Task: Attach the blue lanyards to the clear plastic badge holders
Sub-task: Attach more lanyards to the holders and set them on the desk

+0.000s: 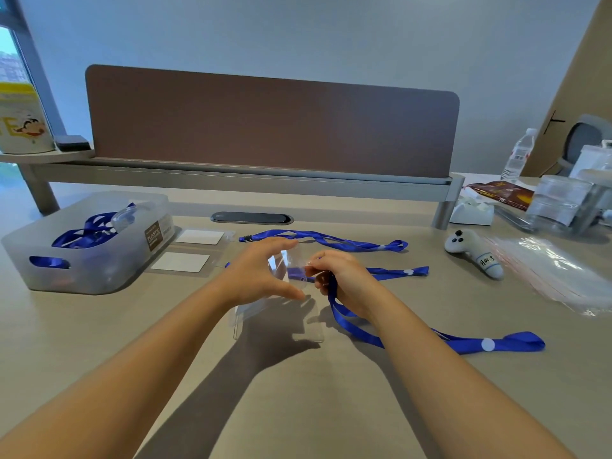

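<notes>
My left hand (261,273) holds a clear plastic badge holder (291,270) raised above the desk, fingers spread around its left edge. My right hand (341,279) pinches the clip end of a blue lanyard (463,342) against the holder's right edge; the strap trails off to the right across the desk. Another clear badge holder (278,323) lies flat under my hands. Two more blue lanyards (331,240) (400,271) lie behind my hands. Two badge holders with white cards (180,261) (200,236) rest to the left.
A translucent grey bin (99,260) with blue lanyards stands at the left. A white plush toy (477,256) and clear plastic bags (556,276) lie at the right, with clear containers (563,207) and a water bottle (516,157) behind. A brown divider panel (271,124) runs along the back.
</notes>
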The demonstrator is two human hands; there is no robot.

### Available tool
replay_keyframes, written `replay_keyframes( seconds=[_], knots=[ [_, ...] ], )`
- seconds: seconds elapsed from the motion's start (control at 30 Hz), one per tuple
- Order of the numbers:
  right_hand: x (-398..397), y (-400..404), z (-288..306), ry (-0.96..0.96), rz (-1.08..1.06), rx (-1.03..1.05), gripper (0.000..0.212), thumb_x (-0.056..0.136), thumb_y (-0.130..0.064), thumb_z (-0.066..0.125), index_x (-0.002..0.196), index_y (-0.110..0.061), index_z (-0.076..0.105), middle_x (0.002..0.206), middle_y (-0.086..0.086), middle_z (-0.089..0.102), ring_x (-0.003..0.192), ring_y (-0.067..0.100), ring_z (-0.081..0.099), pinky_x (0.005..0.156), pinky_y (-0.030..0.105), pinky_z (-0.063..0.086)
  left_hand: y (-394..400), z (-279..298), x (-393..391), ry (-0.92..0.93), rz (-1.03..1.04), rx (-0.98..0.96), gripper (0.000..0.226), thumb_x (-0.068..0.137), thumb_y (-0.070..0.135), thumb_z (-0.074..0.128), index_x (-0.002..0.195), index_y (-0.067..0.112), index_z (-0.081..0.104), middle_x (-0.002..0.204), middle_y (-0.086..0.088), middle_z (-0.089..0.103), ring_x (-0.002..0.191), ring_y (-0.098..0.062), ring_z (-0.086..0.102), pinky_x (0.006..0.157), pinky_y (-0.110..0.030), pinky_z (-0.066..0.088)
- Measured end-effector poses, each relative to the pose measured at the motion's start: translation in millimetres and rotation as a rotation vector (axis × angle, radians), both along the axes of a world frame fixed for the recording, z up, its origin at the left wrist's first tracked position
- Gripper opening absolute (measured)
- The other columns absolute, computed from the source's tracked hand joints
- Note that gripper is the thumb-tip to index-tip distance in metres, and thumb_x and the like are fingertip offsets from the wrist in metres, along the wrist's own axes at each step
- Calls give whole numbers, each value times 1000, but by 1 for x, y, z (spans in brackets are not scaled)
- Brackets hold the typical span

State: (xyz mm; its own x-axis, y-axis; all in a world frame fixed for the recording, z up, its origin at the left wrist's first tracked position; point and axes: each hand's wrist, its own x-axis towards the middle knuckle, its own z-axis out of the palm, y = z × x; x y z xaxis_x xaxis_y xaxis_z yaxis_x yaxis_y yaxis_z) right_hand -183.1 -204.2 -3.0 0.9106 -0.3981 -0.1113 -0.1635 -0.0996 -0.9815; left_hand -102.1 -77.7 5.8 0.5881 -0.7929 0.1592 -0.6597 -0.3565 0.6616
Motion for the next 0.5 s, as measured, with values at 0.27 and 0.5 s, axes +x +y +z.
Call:
replay_keyframes(
  seconds=[0.27, 0.5],
  knots=[
    [4, 3, -2, -5, 50, -67, 21, 88, -29, 54, 72, -15, 55, 71, -1, 54, 62, 10, 45, 62, 22, 38, -2, 0, 0, -124, -15, 77, 82, 67, 26, 75, 136, 21, 32, 148, 1, 31, 136, -16, 24, 111, -35, 23],
    [5, 3, -6, -16, 24, 79, 22, 94, -18, 45, 75, -14, 56, 71, -1, 57, 65, 11, 48, 63, 22, 40, 0, -8, 4, 3, -3, 34, 77, 70, 24, 73, 135, 26, 32, 149, 1, 28, 136, -18, 24, 111, -39, 25]
  ],
)
